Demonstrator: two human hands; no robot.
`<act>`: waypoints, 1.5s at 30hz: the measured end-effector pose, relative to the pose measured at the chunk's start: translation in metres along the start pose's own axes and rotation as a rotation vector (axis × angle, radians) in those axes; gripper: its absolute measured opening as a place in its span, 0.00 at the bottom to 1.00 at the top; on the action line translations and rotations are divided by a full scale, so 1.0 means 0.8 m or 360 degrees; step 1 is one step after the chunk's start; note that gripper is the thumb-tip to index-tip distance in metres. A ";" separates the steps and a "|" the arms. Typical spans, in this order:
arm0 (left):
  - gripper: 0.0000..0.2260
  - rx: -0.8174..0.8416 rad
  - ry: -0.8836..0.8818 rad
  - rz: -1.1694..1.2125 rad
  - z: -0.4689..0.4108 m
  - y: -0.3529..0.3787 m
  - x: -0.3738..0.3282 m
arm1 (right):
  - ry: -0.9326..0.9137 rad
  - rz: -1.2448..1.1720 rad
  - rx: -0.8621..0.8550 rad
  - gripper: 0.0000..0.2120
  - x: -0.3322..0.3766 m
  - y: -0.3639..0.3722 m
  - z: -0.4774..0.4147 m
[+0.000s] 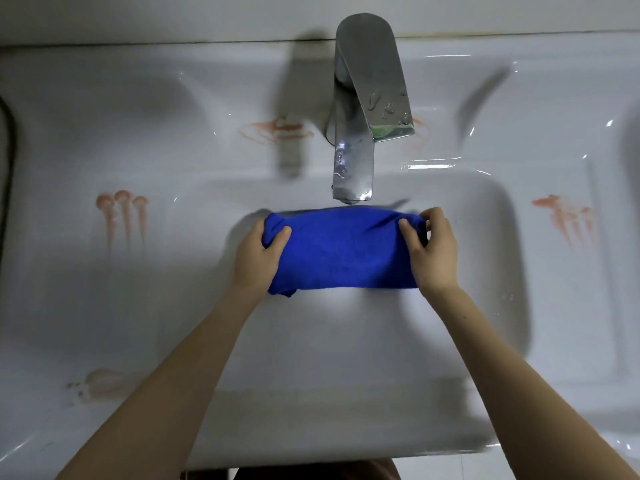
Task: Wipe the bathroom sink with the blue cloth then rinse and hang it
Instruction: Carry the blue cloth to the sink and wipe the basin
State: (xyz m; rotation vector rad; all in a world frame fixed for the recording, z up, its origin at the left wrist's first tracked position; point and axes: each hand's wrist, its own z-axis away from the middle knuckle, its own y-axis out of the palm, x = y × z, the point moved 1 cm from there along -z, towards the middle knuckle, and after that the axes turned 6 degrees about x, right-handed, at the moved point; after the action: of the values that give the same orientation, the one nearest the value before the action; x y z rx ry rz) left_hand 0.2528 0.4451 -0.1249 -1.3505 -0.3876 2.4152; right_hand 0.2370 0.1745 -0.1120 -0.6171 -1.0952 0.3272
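The blue cloth (341, 251) is stretched out flat between my two hands over the white sink basin (498, 258), just below the spout of the chrome faucet (356, 143). My left hand (258, 258) grips the cloth's left end, thumb on top. The right end is gripped by my right hand (433, 252), with the fabric bunched under its fingers. No water runs from the spout. The drain is hidden under the cloth.
The faucet lever (377, 81) stands above the spout with water drops on it. Reddish-orange painted decorations mark the sink's rim at left (121, 216), right (564, 220) and behind the faucet. A tiled wall runs along the back.
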 end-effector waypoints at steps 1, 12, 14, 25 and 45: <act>0.14 -0.0097 0.0029 -0.0104 -0.005 -0.001 0.000 | 0.0002 0.0032 -0.0033 0.10 -0.001 0.002 -0.009; 0.14 -0.0248 0.0093 -0.0445 0.025 0.014 0.010 | 0.0202 0.0492 0.0108 0.12 -0.007 0.030 0.017; 0.14 -0.0208 0.0152 -0.0152 0.029 0.006 0.006 | 0.0140 0.0145 0.0057 0.11 -0.004 0.019 0.023; 0.14 -0.0395 0.0070 -0.0889 0.040 -0.014 0.012 | -0.0139 0.0947 -0.0075 0.17 -0.020 0.001 0.035; 0.22 -0.0496 0.0357 -0.1306 0.015 -0.016 0.010 | -0.0593 0.1287 -0.0020 0.22 -0.019 0.023 -0.004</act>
State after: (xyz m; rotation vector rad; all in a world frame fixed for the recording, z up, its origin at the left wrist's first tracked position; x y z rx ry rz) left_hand 0.2406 0.4590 -0.1195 -1.2242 -1.0475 1.5546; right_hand 0.2341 0.1799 -0.1355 -1.0256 -1.1578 1.1703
